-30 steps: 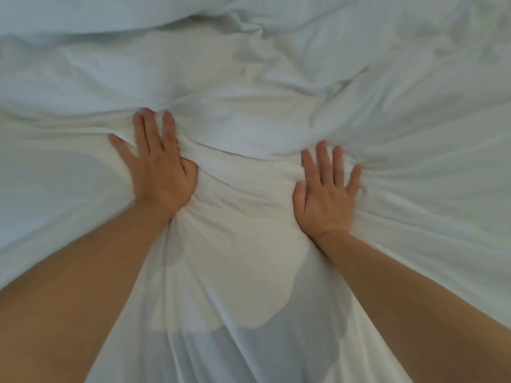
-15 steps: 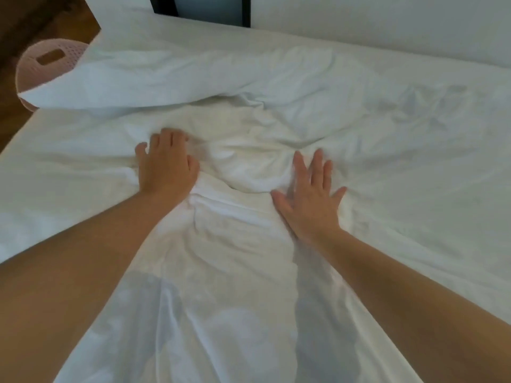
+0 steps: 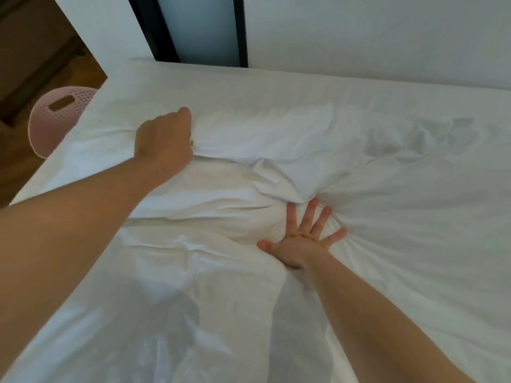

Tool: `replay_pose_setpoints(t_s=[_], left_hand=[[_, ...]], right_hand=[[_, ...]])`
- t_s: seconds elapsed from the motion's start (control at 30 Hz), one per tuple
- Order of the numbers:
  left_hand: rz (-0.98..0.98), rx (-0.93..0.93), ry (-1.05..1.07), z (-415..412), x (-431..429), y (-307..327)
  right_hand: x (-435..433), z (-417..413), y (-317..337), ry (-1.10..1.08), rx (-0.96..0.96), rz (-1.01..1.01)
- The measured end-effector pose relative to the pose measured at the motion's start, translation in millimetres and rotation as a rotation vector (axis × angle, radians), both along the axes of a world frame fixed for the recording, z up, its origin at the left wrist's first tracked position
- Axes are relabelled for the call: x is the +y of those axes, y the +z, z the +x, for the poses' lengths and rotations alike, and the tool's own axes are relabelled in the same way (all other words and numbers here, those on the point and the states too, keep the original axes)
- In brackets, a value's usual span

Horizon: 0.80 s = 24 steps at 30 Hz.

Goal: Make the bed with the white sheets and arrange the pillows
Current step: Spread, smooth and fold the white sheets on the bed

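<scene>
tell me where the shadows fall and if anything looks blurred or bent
Head view: soft grey arm shadows lie on the white sheet near the bottom, where fabric looks smeared; the dark door frame leans, likely wide-angle distortion; no glare.

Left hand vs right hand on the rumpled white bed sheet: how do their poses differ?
Grip: the left hand has curled fingers gripping a fold of the rumpled white bed sheet; the right hand lies flat, fingers spread, pressing it.
Place: the left hand is farther up the bed, toward the edge by the pink perforated basket; the right hand is nearer, mid-bed.
Shared: both touch the same sheet.
</scene>
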<state>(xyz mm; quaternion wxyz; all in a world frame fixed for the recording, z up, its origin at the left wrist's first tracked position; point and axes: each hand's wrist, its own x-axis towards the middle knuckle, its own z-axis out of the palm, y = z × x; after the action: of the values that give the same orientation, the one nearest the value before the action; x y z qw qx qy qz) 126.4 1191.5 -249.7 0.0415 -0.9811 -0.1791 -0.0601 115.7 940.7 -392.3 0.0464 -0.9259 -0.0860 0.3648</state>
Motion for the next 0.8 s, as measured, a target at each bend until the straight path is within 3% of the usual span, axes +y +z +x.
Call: replay_pose_setpoints(t_s=[0.13,0.23,0.3,0.4,0.57,0.63,0.73,0.8], left_hand=[[0.062,-0.060,-0.143,-89,5,38],[0.107,-0.059,-0.254,-164,0,55],[0.090,-0.016,-0.258,-213,-5,59],[0.044,-0.081,-0.282,-274,-7,68],[0.095,-0.092,-0.203,-328,1,99],[0.164,-0.074,-0.226,-351,11,108],[0.237,-0.061,-0.313,-386,13,116],[0.258,-0.073,-0.372,-407,7,115]], right_hand=[[-5,1,25,0.056,0.033,0.045],[-44,-12,63,-0.042,-0.037,0.360],[-85,-39,90,-0.194,-0.353,0.532],[-126,-72,139,-0.144,-0.923,0.369],[-129,-84,221,-0.140,-1.293,0.459],[-138,-84,241,-0.016,-1.151,0.272],[-154,-109,252,0.440,-0.564,-0.074],[-163,-143,241,0.616,-0.391,-0.151]])
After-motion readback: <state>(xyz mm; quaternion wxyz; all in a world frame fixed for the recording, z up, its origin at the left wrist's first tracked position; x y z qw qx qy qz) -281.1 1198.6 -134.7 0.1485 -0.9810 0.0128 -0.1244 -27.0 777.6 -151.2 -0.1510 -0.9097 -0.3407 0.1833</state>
